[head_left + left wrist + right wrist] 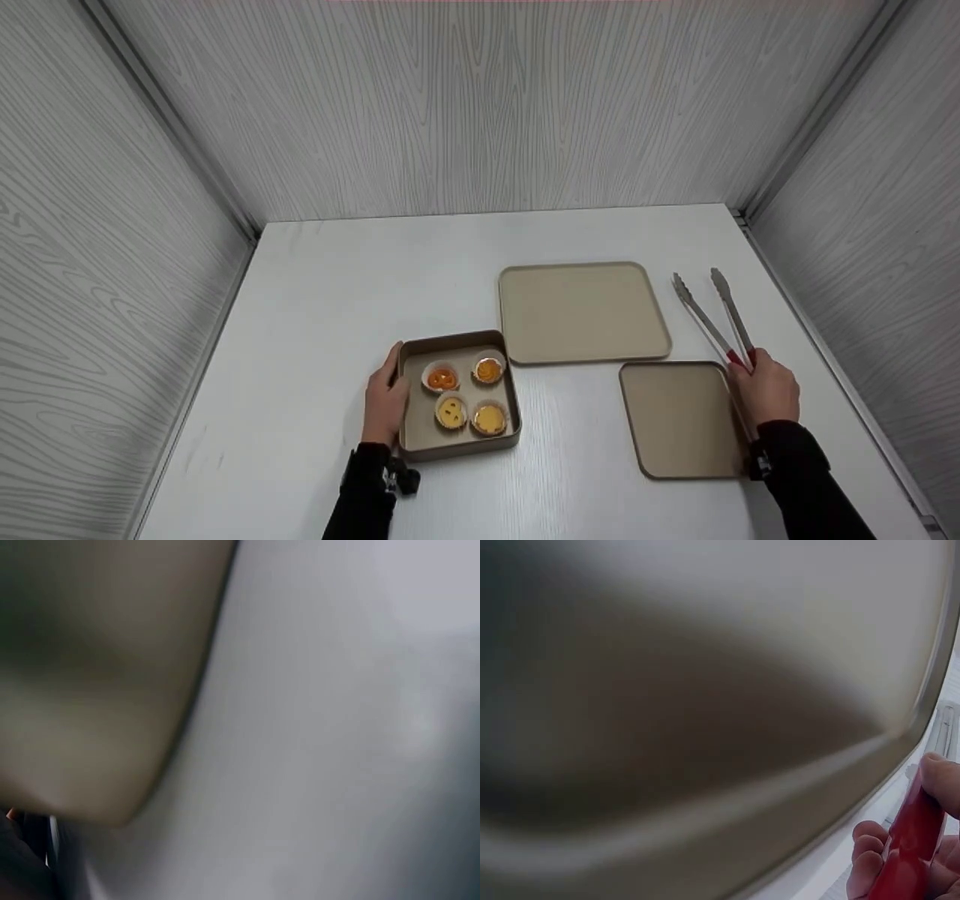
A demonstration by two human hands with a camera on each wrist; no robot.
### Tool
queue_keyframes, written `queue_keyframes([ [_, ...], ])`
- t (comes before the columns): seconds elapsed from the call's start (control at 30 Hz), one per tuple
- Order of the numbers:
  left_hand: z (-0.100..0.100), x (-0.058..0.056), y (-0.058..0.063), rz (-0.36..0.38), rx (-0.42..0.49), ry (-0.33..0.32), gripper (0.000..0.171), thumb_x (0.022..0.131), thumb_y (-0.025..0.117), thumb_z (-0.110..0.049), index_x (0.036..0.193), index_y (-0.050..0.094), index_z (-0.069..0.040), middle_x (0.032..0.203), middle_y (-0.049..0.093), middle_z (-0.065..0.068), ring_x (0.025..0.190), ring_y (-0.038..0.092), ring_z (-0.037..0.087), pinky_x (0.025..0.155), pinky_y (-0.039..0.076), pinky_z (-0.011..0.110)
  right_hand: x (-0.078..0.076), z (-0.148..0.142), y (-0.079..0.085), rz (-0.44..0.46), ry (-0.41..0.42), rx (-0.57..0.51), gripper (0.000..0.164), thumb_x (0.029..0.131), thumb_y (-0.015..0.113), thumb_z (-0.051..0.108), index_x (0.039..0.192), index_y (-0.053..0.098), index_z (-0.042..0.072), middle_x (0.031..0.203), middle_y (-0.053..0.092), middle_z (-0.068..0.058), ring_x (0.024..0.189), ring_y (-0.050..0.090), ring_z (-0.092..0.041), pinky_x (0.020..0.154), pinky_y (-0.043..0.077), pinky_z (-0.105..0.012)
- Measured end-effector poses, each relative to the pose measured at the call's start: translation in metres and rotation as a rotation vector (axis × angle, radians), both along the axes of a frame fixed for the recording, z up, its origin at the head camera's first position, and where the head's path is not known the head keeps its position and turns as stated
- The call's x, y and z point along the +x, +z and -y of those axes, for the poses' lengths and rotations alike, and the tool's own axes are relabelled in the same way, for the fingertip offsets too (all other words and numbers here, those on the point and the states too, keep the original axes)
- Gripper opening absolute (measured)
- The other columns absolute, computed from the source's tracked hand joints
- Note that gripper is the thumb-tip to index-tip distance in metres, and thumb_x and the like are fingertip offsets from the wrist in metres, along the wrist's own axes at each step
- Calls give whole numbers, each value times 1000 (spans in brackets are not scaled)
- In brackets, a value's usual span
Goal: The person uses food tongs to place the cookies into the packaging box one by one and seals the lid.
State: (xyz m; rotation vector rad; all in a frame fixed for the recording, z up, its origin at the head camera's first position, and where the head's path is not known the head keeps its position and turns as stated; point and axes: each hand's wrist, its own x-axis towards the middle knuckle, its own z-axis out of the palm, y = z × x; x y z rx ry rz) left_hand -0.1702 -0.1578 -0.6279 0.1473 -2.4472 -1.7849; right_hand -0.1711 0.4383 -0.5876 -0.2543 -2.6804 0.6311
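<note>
At the left wall of a deep square baking pan [457, 451] is my left hand [385, 401], holding it with the thumb near the rim. Inside the pan sit several small tarts [451, 412] in pale paper cups, with yellow or orange tops. In the left wrist view, the pan's side [97, 735] fills the upper left, and the hand is out of sight. My right hand [766, 390] grips metal tongs by their red handle [911, 851], thumb on top and fingers beneath. The tongs' arms [731, 307] point away, spread apart at the tips.
A shallow rectangular tray [585, 311] lies behind the pan, to its right. Just left of my right hand is a smaller square tray [679, 420], partly under the wrist. All rest on a white table [360, 277] enclosed by wood-grain panels [480, 112].
</note>
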Motion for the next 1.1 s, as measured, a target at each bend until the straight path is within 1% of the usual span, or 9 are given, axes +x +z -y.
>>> queue_keyframes([
  [0.17, 0, 0, 0, -1, -1, 0, 63, 99, 44, -6, 161, 37, -19, 159, 44, 7, 83, 43, 30, 88, 35, 41, 0, 1, 2, 43, -2, 8, 34, 93, 71, 11, 106, 58, -17, 83, 61, -37, 79, 60, -58, 73, 45, -66],
  [0.4, 1, 0, 2, 6, -8, 1, 64, 98, 44, -6, 161, 37, -18, 160, 42, 7, 114, 48, 29, 94, 33, 42, -1, 3, 2, 95, -24, 33, 35, 92, 71, 13, 100, 56, -18, 84, 58, -38, 80, 59, -59, 72, 45, -67],
  [0.47, 1, 0, 2, 9, 3, 1, 65, 98, 43, -5, 161, 37, -18, 159, 43, 7, 104, 50, 31, 92, 34, 42, -2, 3, 1, 96, -23, 47, 35, 92, 71, 13, 98, 56, -18, 84, 57, -39, 79, 58, -60, 71, 45, -67],
  [0.53, 1, 0, 2, 9, 8, 1, 65, 97, 43, -5, 161, 37, -18, 159, 43, 7, 107, 50, 29, 92, 33, 41, -3, 3, 0, 85, -15, 63, 36, 91, 72, 13, 95, 55, -19, 83, 56, -39, 78, 58, -61, 70, 45, -67],
  [0.63, 1, 0, 1, 6, 15, 5, 66, 96, 44, -4, 160, 38, -18, 158, 44, 7, 93, 47, 29, 90, 34, 41, -2, 2, -1, 67, -11, 89, 37, 89, 74, 13, 91, 54, -18, 81, 56, -39, 75, 58, -61, 67, 46, -67],
  [0.73, 0, 0, 2, 5, 14, 6, 66, 96, 44, -4, 161, 37, -19, 158, 44, 7, 89, 44, 32, 90, 34, 41, -1, 1, -1, 64, -15, 125, 39, 88, 75, 15, 88, 53, -17, 79, 57, -39, 73, 58, -61, 63, 45, -68],
  [0.83, 0, 1, 2, 23, 11, 8, 66, 97, 43, -7, 161, 36, -20, 159, 43, 10, 96, 45, 33, 91, 33, 43, 0, 1, -1, 71, -12, 162, 40, 89, 75, 17, 89, 54, -16, 79, 57, -39, 72, 59, -60, 61, 45, -68],
  [0.97, 0, 2, 2, 44, 15, 10, 65, 99, 43, -9, 162, 35, -22, 159, 41, 12, 116, 45, 31, 94, 32, 45, 1, 0, -2, 82, 2, 191, 40, 90, 74, 19, 93, 55, -17, 81, 58, -39, 72, 59, -60, 60, 45, -68],
  [1.1, 0, 2, 2, 35, 13, 7, 65, 99, 43, -8, 161, 35, -22, 159, 42, 10, 108, 48, 33, 93, 33, 44, 3, -2, -3, 112, 2, 189, 43, 91, 73, 27, 94, 56, -13, 85, 57, -38, 74, 59, -60, 62, 44, -69],
])
